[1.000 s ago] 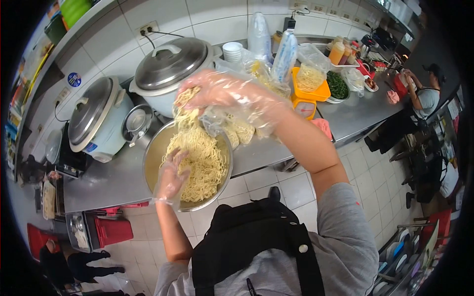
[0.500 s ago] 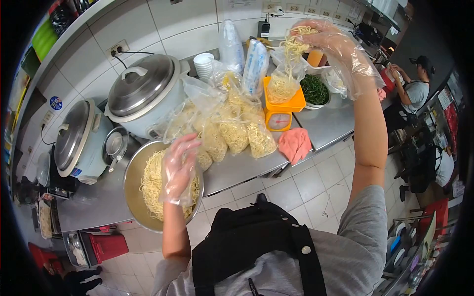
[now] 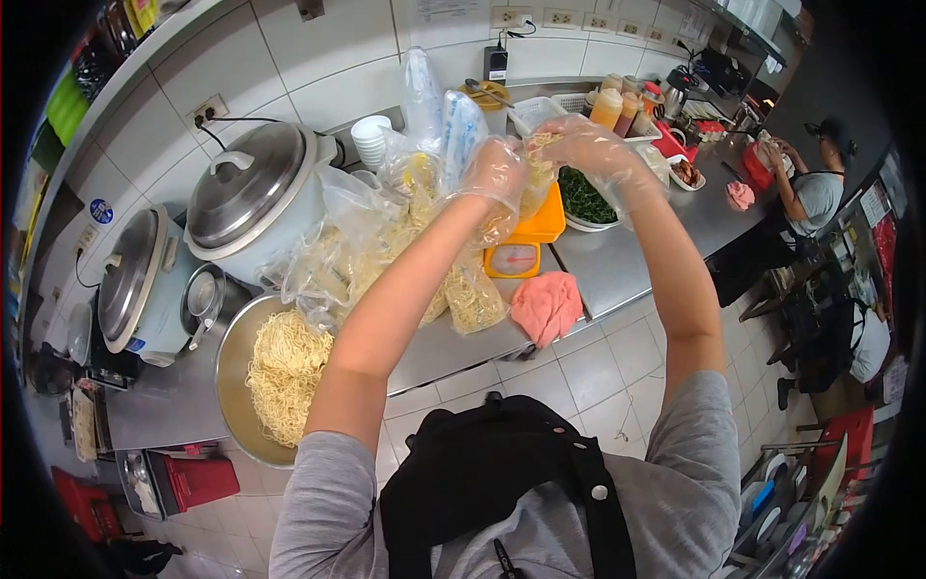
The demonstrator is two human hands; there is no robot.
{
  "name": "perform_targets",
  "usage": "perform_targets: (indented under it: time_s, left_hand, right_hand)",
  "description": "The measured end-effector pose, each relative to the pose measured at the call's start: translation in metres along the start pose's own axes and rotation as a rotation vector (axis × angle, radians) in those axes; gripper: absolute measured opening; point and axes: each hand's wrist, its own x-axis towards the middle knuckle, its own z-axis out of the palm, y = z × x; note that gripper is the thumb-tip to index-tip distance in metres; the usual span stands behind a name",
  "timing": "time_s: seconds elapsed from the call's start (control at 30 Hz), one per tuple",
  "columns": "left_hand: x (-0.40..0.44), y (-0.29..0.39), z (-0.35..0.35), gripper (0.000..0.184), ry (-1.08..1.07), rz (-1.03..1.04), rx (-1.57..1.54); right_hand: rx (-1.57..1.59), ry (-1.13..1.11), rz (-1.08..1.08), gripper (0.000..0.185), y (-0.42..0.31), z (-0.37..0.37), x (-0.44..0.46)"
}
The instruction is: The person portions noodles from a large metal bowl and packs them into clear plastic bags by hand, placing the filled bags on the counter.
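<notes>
Both my hands wear clear plastic gloves. My left hand [image 3: 498, 181] is closed at the left side of a clear bag [image 3: 536, 183] above the orange scale tray [image 3: 543, 220]. On the bag's right side, my right hand [image 3: 585, 152] is closed round some noodles [image 3: 546, 143] at its mouth. Under the tray is the scale's dial [image 3: 513, 260]. A steel bowl [image 3: 231, 386] at the lower left holds a heap of yellow noodles [image 3: 287, 372]. Filled noodle bags [image 3: 471, 297] lie between bowl and scale.
Two large lidded cookers [image 3: 253, 193] stand at the left. A pink cloth [image 3: 547, 307] lies at the counter's front edge. Behind the scale are a bowl of chopped greens [image 3: 586, 201] and sauce bottles [image 3: 607, 108]. A person [image 3: 820, 193] stands at the far right.
My right hand has come down with noodles to the bag over the scale. My left hand has left the bowl and reached the same bag. The view has shifted right.
</notes>
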Motion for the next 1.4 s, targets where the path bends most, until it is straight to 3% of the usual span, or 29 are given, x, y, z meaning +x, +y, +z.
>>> perform_targets:
  time_s: [0.03,0.17,0.23,0.27,0.43,0.57,0.63,0.73,0.93,1.17,1.23,1.27,1.33,1.4]
  left_hand:
    - [0.004,-0.003,0.005,0.029,0.057,-0.019,0.031]
    - [0.016,-0.007,0.002,0.024,0.189,0.059,-0.039]
    - [0.019,-0.001,-0.006,0.020,0.234,-0.005,-0.168]
    - [0.019,-0.006,-0.007,0.020,0.238,-0.009,-0.163]
    - [0.008,-0.002,-0.023,0.021,0.243,0.064,-0.065]
    - [0.004,0.001,-0.030,0.031,0.215,0.049,-0.039]
    - [0.003,0.002,-0.030,0.047,0.170,-0.017,-0.025]
    - [0.004,0.001,-0.028,0.056,0.172,0.003,0.017]
    - [0.002,0.006,-0.025,0.062,0.106,-0.002,-0.019]
    - [0.005,-0.005,-0.010,0.060,0.149,0.065,-0.007]
    - [0.004,-0.008,-0.003,0.050,0.236,0.078,-0.053]
    - [0.005,-0.011,-0.001,0.050,0.239,0.074,-0.052]
    - [0.012,-0.019,-0.002,0.047,0.099,0.033,-0.079]
    - [0.014,-0.011,-0.012,0.044,0.099,0.072,-0.115]
  right_hand:
    - [-0.163,-0.076,-0.174,0.041,-0.001,0.000,0.004]
    - [-0.446,-0.112,-0.052,0.047,-0.012,0.007,0.008]
    - [-0.637,-0.225,-0.334,0.042,0.001,0.018,0.022]
    - [-0.634,-0.227,-0.340,0.042,0.014,0.029,0.031]
    - [-0.826,0.118,-0.266,0.030,0.019,0.044,0.048]
    - [-0.673,0.031,-0.227,0.024,0.009,0.037,0.047]
    - [-0.566,0.106,-0.256,0.020,0.000,0.032,0.036]
    - [-0.419,0.157,-0.315,0.025,-0.001,0.024,0.029]
    - [-0.373,0.216,-0.374,0.019,0.016,0.017,0.038]
    - [-0.420,0.202,-0.347,0.028,-0.006,0.004,0.003]
    - [-0.415,0.239,-0.148,0.037,-0.021,0.003,-0.013]
    - [-0.414,0.235,-0.150,0.037,-0.015,0.007,-0.013]
    - [-0.608,0.493,-0.485,0.044,0.011,0.019,-0.010]
    - [-0.554,0.452,-0.530,0.042,0.024,0.029,-0.007]
